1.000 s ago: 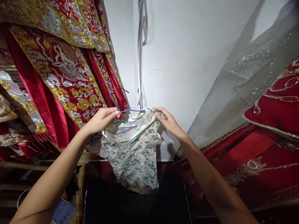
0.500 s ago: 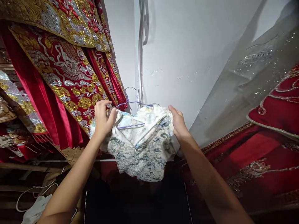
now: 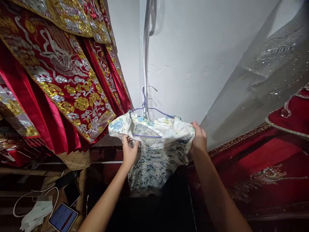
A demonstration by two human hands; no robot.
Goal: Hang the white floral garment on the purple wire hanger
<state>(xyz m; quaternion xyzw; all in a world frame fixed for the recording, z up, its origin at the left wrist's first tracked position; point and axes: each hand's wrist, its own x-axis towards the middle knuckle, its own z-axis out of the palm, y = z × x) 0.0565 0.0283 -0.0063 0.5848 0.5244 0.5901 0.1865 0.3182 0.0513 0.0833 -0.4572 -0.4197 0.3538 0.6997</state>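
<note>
A floral-patterned blouse [image 3: 152, 164] in white, blue and grey hangs in front of me on a purple wire hanger [image 3: 156, 111]. The hanger's hook points up beside a pale vertical strip on the wall, and its lower bar shows through the neck opening. My left hand [image 3: 130, 149] pinches the cloth at the left front edge of the neckline. At the right sleeve, my right hand [image 3: 200, 137] grips the fabric, its fingers partly hidden behind the cloth. The blouse's lower part drapes down toward my dark clothing.
Red garments with gold and silver embroidery [image 3: 70, 74] hang at the left. Sheer sparkly fabric [image 3: 270, 71] and a red beaded garment [image 3: 253, 161] are at the right. Lower left, a phone with a lit screen [image 3: 63, 217], a white cable [image 3: 18, 206] and crumpled white tissue [image 3: 38, 214] lie together.
The blouse now hangs straighter and longer, with its left sleeve spread out. My left hand has moved right and down to the neckline; my right hand has shifted right. The hanger hook has turned.
</note>
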